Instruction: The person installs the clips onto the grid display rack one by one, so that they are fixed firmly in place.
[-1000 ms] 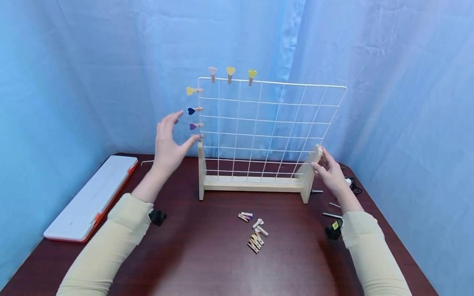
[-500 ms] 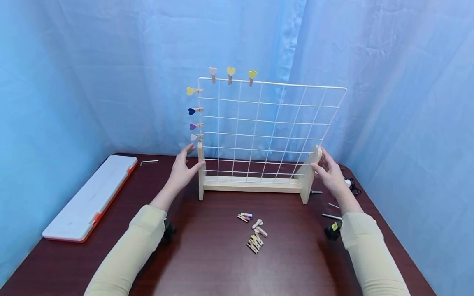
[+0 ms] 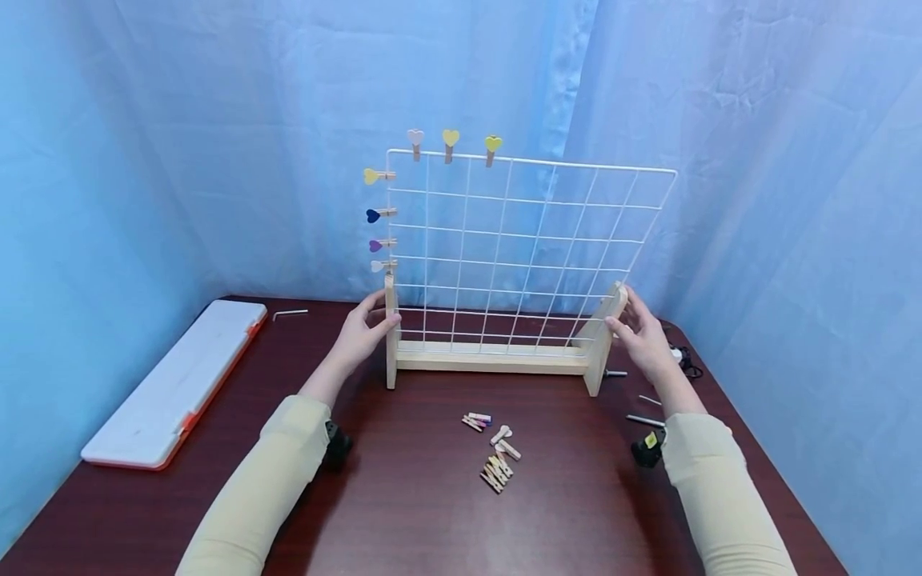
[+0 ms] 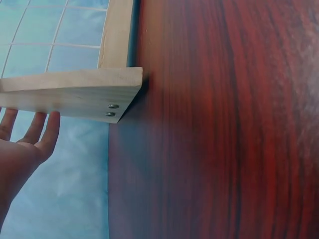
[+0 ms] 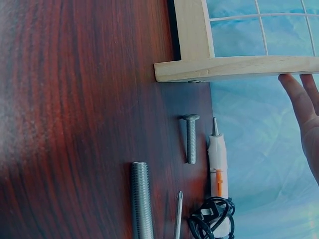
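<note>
A white wire grid (image 3: pixel 529 232) stands upright in a wooden stand (image 3: pixel 490 364). My left hand (image 3: pixel 354 334) holds the stand's left upright (image 4: pixel 84 94), thumb at the front edge and fingers on the outer face. Over at the right upright (image 5: pixel 234 68), my right hand (image 3: pixel 646 342) grips it with the thumb in front. Several clothespins with hearts are clipped to the grid: a yellow-heart clothespin (image 3: pixel 370 176), a dark blue one, a purple one and a white one down the left side, plus three along the top. More clothespins (image 3: pixel 497 472) lie in front of the stand.
A white case (image 3: pixel 180 384) with orange edges lies at the left, near a hex key (image 3: pixel 290 312). On the right are a bolt (image 5: pixel 191 139), a threaded rod (image 5: pixel 141 201), a thin metal rod (image 5: pixel 178 216) and a white tool (image 5: pixel 218 154) with a black cable (image 5: pixel 212 216).
My left hand has come down from beside the lower left clothespins to the stand's left upright and taken hold of it. The right hand has stayed on the right upright.
</note>
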`<action>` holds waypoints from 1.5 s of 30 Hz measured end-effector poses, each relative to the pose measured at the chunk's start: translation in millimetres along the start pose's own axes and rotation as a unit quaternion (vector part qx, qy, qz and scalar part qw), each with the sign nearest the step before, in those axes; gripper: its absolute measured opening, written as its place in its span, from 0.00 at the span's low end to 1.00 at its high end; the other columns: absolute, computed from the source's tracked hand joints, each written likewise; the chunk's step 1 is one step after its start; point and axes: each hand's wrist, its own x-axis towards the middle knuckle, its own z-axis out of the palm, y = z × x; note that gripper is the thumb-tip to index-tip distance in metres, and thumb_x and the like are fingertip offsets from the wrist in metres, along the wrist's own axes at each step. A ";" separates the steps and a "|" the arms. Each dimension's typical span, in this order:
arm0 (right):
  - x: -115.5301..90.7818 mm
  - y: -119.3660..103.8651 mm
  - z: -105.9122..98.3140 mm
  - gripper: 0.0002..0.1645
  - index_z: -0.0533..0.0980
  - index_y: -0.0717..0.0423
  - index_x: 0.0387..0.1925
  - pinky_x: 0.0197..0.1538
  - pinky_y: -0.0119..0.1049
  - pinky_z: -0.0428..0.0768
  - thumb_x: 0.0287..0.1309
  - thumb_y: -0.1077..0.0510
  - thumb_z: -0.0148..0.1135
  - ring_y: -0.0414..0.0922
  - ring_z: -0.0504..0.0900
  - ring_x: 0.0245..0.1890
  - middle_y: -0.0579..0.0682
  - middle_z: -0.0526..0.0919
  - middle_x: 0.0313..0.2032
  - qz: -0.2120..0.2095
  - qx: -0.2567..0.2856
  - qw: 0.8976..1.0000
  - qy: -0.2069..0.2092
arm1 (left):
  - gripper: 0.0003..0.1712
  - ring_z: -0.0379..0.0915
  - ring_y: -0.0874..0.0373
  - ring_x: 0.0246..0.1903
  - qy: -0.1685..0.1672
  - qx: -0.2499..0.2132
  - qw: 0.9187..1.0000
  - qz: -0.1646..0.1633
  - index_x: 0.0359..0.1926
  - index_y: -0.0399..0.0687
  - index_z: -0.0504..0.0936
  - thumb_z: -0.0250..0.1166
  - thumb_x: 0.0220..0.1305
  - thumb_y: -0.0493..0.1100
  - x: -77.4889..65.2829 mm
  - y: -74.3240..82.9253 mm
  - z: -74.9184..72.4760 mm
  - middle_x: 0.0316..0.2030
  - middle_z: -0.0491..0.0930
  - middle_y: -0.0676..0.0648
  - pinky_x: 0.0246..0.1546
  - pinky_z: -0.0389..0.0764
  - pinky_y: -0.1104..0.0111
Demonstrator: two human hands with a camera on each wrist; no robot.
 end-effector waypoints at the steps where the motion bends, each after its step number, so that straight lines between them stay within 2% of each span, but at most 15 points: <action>1: 0.0 -0.1 0.4 0.40 0.44 0.27 0.65 0.43 0.40 0.77 0.59 0.50 0.53 0.57 0.58 0.62 0.58 0.53 0.66 0.002 0.001 1.000 -0.001 | 0.33 0.65 0.46 0.55 -0.001 -0.005 1.000 -0.001 0.64 0.49 0.60 0.60 0.58 0.46 -1.7 3.6 -0.3 0.56 0.66 0.40 0.48 0.72 0.53; 8: -0.9 -5.0 2.1 0.41 0.42 0.28 0.66 0.43 0.36 0.77 0.59 0.50 0.53 0.54 0.56 0.63 0.55 0.51 0.67 0.016 -0.010 1.000 -0.007 | 0.32 0.64 0.40 0.54 0.000 -0.007 1.000 -0.006 0.63 0.41 0.60 0.59 0.59 0.42 -12.8 27.8 -1.4 0.55 0.65 0.34 0.48 0.70 0.49; 11: -5.1 -18.2 4.1 0.41 0.42 0.32 0.67 0.48 0.43 0.74 0.60 0.52 0.52 0.56 0.55 0.64 0.57 0.51 0.66 0.015 -0.024 1.000 -0.003 | 0.33 0.64 0.41 0.55 0.001 -0.001 1.000 -0.011 0.63 0.42 0.59 0.59 0.59 0.43 -13.4 31.1 -1.0 0.55 0.65 0.34 0.48 0.71 0.50; 15: -5.1 -17.0 2.3 0.40 0.43 0.32 0.67 0.54 0.55 0.65 0.60 0.51 0.52 0.58 0.59 0.61 0.60 0.56 0.64 0.000 -0.081 0.997 0.012 | 0.34 0.65 0.44 0.54 0.003 0.005 1.000 -0.009 0.64 0.48 0.59 0.60 0.58 0.48 -4.8 13.4 1.8 0.55 0.67 0.38 0.47 0.72 0.52; 17: -3.5 -10.4 0.1 0.41 0.43 0.29 0.66 0.53 0.56 0.66 0.59 0.49 0.53 0.58 0.63 0.59 0.61 0.60 0.62 -0.008 -0.115 0.993 0.021 | 0.35 0.66 0.45 0.54 0.002 0.015 1.000 -0.005 0.64 0.49 0.59 0.59 0.58 0.50 -0.9 5.3 2.2 0.55 0.67 0.38 0.46 0.73 0.53; 19: -4.1 -8.0 -1.3 0.41 0.44 0.28 0.66 0.52 0.57 0.67 0.57 0.48 0.55 0.59 0.66 0.56 0.61 0.63 0.61 -0.013 -0.143 0.989 0.030 | 0.35 0.65 0.44 0.54 -0.001 0.012 1.000 -0.008 0.64 0.48 0.59 0.60 0.58 0.50 -1.5 8.7 2.3 0.55 0.66 0.37 0.46 0.73 0.53; 23: -12.4 -16.6 -2.5 0.42 0.50 0.30 0.65 0.49 0.50 0.72 0.53 0.48 0.59 0.55 0.70 0.54 0.56 0.68 0.57 -0.024 -0.176 0.982 0.063 | 0.34 0.63 0.41 0.55 -0.008 0.004 1.000 -0.017 0.65 0.43 0.58 0.59 0.59 0.45 -7.4 27.0 2.1 0.55 0.65 0.34 0.47 0.71 0.51; 26: -19.8 -26.8 0.6 0.37 0.59 0.39 0.62 0.44 0.36 0.76 0.51 0.51 0.62 0.47 0.75 0.47 0.52 0.74 0.49 -0.044 -0.180 0.976 0.111 | 0.34 0.63 0.41 0.55 -0.007 0.003 1.000 -0.020 0.64 0.43 0.57 0.59 0.59 0.43 -9.2 32.4 1.9 0.55 0.65 0.34 0.48 0.71 0.50; 30: -32.2 -43.9 14.4 0.34 0.62 0.53 0.57 0.32 0.19 0.73 0.49 0.56 0.64 0.33 0.76 0.34 0.51 0.76 0.38 -0.058 -0.179 0.970 0.151 | 0.34 0.63 0.41 0.55 -0.003 0.007 1.000 -0.022 0.65 0.45 0.57 0.59 0.59 0.45 -8.0 23.5 1.5 0.56 0.65 0.35 0.48 0.71 0.50; 33: -43.4 -53.8 31.7 0.34 0.62 0.59 0.56 0.27 0.19 0.74 0.48 0.59 0.65 0.31 0.76 0.29 0.52 0.76 0.34 -0.065 -0.175 0.970 0.157 | 0.35 0.64 0.43 0.56 0.000 0.015 1.000 -0.025 0.65 0.48 0.57 0.58 0.59 0.49 -6.2 11.5 2.3 0.56 0.65 0.37 0.48 0.71 0.51; 35: -49.4 -56.8 45.9 0.32 0.65 0.59 0.53 0.29 0.23 0.74 0.46 0.60 0.67 0.34 0.76 0.29 0.52 0.77 0.33 -0.084 -0.187 0.968 0.144 | 0.35 0.64 0.45 0.55 0.006 0.018 0.999 -0.026 0.65 0.50 0.58 0.59 0.58 0.51 -5.3 5.5 2.8 0.56 0.66 0.39 0.48 0.72 0.52; 36: -52.1 -57.1 53.7 0.31 0.66 0.59 0.53 0.29 0.26 0.76 0.45 0.60 0.67 0.36 0.77 0.29 0.51 0.77 0.32 -0.097 -0.193 0.969 0.123 | 0.35 0.65 0.46 0.55 0.008 0.019 1.000 -0.024 0.65 0.50 0.58 0.59 0.58 0.52 -5.1 4.0 3.0 0.55 0.67 0.39 0.48 0.72 0.53; 38: -56.8 -56.6 69.5 0.30 0.69 0.56 0.50 0.33 0.31 0.76 0.43 0.59 0.69 0.39 0.78 0.28 0.50 0.78 0.32 -0.132 -0.216 0.965 0.065 | 0.35 0.65 0.46 0.55 0.010 0.020 1.000 -0.020 0.64 0.51 0.59 0.59 0.58 0.52 -5.0 3.0 3.3 0.55 0.67 0.39 0.47 0.72 0.53; 42: -62.7 -49.9 98.7 0.29 0.72 0.52 0.49 0.37 0.37 0.77 0.42 0.57 0.70 0.40 0.79 0.31 0.48 0.77 0.34 -0.183 -0.212 0.957 -0.073 | 0.35 0.65 0.45 0.55 0.008 0.010 1.000 -0.023 0.64 0.51 0.59 0.59 0.57 0.51 -4.4 6.7 3.7 0.55 0.67 0.39 0.48 0.72 0.52; 45: -64.9 -41.8 114.7 0.28 0.73 0.51 0.49 0.37 0.36 0.76 0.41 0.58 0.70 0.40 0.78 0.33 0.47 0.78 0.36 -0.200 -0.201 0.949 -0.134 | 0.35 0.64 0.43 0.55 0.002 0.003 1.000 -0.026 0.65 0.48 0.58 0.59 0.59 0.48 -6.1 16.7 3.9 0.55 0.66 0.37 0.48 0.71 0.51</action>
